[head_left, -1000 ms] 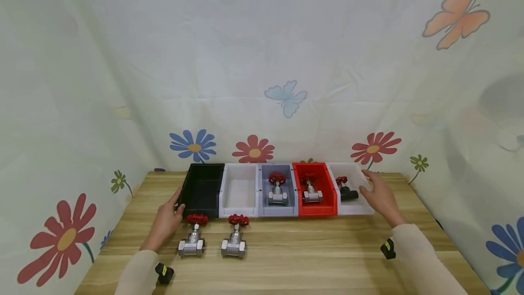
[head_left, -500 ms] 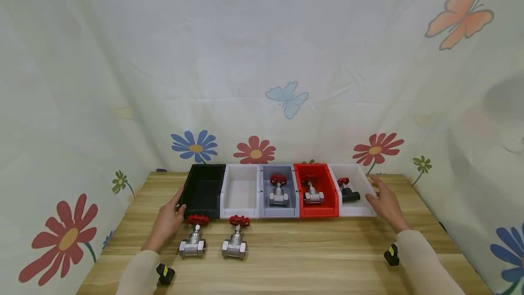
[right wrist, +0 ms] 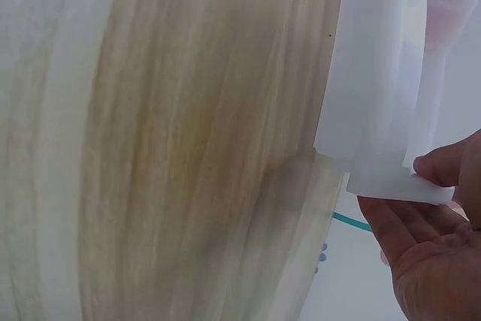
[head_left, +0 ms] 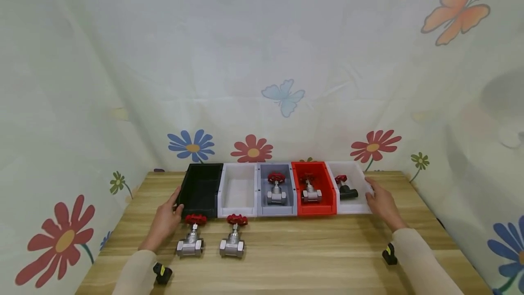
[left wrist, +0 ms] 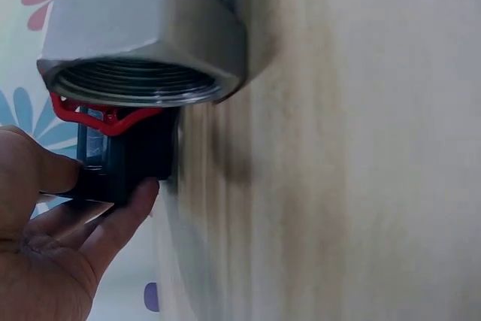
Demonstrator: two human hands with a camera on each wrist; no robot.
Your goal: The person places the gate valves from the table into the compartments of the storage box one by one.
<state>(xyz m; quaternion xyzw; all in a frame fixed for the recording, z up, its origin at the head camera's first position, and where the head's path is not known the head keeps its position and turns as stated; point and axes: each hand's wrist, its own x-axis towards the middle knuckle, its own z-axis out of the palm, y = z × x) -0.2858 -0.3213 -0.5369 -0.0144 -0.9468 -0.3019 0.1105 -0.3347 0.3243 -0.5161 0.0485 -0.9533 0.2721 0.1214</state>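
A row of joined bins stands on the wooden table. At its left end, my left hand (head_left: pixel 165 220) grips the outer wall of the black bin (head_left: pixel 200 192), thumb at the rim and fingers outside. My right hand (head_left: pixel 382 201) pinches the outer wall of the white bin (right wrist: pixel 368 73) at the right end. In that bin lies a dark valve (head_left: pixel 348 192) with a red handwheel. The grey bin (head_left: pixel 264 211) and the red bin (head_left: pixel 317 211) each hold a silver gate valve with a red handwheel. Two more silver gate valves, one left (head_left: pixel 190 245) and one right (head_left: pixel 232 245), lie before the row.
A second white bin (head_left: pixel 239 190) sits between the black and grey ones. The wooden table (head_left: pixel 307 258) extends in front of the row. Behind it hangs a curtain (head_left: pixel 229 58) printed with flowers and butterflies.
My right hand has moved a little toward the front along the white bin's outer side and now pinches its wall. The left hand stays on the black bin, and the valves have not moved.
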